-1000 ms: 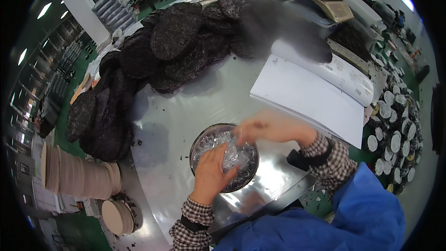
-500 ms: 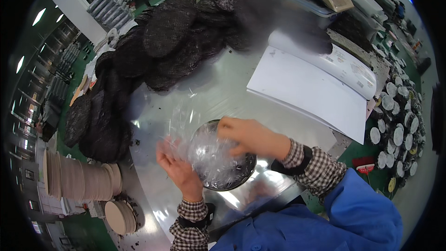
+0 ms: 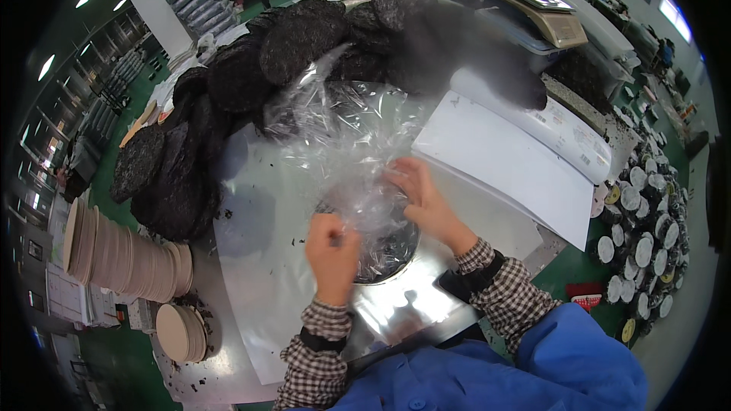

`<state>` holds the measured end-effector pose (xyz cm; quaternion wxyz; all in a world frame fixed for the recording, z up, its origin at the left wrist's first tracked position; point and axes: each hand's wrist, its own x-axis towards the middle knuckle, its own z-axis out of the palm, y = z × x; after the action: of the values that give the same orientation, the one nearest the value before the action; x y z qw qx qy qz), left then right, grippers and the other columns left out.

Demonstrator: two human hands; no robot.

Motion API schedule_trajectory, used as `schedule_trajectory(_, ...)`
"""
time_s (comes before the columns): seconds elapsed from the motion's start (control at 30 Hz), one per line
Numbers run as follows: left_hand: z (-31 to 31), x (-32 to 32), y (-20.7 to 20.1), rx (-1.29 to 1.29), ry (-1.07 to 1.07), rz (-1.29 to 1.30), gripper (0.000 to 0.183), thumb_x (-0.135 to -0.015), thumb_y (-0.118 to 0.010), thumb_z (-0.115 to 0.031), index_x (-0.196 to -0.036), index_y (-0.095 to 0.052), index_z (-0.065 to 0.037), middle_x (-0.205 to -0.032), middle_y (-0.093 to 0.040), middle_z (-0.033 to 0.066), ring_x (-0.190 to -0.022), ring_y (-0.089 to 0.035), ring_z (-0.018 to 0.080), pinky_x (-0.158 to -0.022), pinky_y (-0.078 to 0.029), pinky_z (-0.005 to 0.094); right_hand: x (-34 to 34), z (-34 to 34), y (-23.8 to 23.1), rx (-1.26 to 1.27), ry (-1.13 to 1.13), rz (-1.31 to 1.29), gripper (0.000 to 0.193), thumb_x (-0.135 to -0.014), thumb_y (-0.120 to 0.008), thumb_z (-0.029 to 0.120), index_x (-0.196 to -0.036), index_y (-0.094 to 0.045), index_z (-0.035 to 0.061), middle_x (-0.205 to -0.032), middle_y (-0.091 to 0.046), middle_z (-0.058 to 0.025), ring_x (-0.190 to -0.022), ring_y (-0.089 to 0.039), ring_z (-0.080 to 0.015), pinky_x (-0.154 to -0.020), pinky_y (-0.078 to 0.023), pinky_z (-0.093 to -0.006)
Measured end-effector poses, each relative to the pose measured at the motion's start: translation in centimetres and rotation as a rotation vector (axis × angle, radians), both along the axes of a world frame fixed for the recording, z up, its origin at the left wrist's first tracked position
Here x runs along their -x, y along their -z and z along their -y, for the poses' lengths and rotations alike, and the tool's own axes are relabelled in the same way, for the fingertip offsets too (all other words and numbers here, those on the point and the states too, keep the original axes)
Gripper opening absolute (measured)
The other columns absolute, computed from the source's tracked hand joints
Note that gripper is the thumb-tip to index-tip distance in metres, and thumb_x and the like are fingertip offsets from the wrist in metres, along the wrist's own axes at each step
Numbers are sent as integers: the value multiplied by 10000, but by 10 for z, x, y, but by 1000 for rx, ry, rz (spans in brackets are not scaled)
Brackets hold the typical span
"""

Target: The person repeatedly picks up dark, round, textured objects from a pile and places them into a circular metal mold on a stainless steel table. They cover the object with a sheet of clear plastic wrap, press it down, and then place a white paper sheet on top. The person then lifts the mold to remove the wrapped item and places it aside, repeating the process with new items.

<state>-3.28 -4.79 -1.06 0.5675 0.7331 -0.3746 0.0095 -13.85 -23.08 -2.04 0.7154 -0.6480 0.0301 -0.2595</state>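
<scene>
A clear, crinkled plastic bag [image 3: 358, 125] stands puffed up and spread out in front of me, its far part reaching the dark discs. Its near part lies over a round form with a thin metal rim [image 3: 381, 281], where dark material [image 3: 387, 253] shows through the film. With curled fingers my left hand [image 3: 333, 255] pinches the film at the form's left side. My right hand [image 3: 428, 202] grips the film at the upper right, thumb and fingers close together. The exact grip of both hands is partly lost in the shiny folds.
Dark, rough discs [image 3: 301, 38] are heaped along the back and left. White printed sheets [image 3: 506, 160] lie at the right, below a scale [image 3: 544, 11]. Stacked pale round boards [image 3: 126, 251] and a shorter stack [image 3: 181, 332] sit at the left edge. Wrapped round packages [image 3: 643, 251] are piled beyond the right side.
The bunched plastic has opened out away from me and upward. My left hand has moved right and closed into a pinch; my right hand has shifted right and turned upright.
</scene>
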Motion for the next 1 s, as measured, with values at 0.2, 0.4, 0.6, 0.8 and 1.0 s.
schedule_trajectory(0.2, -17, -4, 7, 717, 29, -481, 210, -811, -566, -10, -995, -468, -35, -1230, -494, 145, -1061, -611, 306, -908, -537, 380, -4, -22, -24, 447, 121, -255, 799, -788, -699, 68, -1455, -261, 51, -1426, -399, -232, -1329, -446, -342, -1044, -422, -381)
schedule_trajectory(0.4, 5, 14, -22, -146, 47, 325, 576, -770, -649, -33, -1266, -356, -37, -1233, -469, 143, -1109, -555, 274, -934, -483, 345, -12, -16, -3, 602, 329, -340, 462, -825, -668, 42, -1244, -474, 11, -1279, -557, -180, -1120, -599, -296, -914, -497, -381)
schedule_trajectory(0.6, -2, 28, -12, 323, -111, -301, 722, -742, -647, 59, -1354, -278, -40, -1190, -460, 129, -1100, -494, 214, -920, -451, 310, -18, -17, 17, 167, 327, -154, 215, -866, -600, -64, -1040, -517, 31, -1229, -599, -113, -1105, -600, -219, -952, -490, -326)
schedule_trajectory(0.8, -8, 22, -11, 706, -330, -496, 636, -755, -562, 97, -1337, -349, -43, -1128, -512, 106, -1022, -542, 196, -908, -469, 310, -16, -23, -20, 606, 308, -191, 230, -897, -633, 34, -1091, -509, 28, -1265, -587, -144, -1163, -587, -245, -936, -502, -339)
schedule_trajectory(1.0, -24, 14, 8, 897, -187, -660, 420, -831, -501, 26, -1247, -461, -8, -1180, -555, 129, -1051, -585, 250, -872, -525, 360, -26, -6, 14, 26, 417, -226, 345, -937, -612, 178, -1228, -503, 28, -1305, -547, -129, -1201, -543, -232, -927, -484, -374)
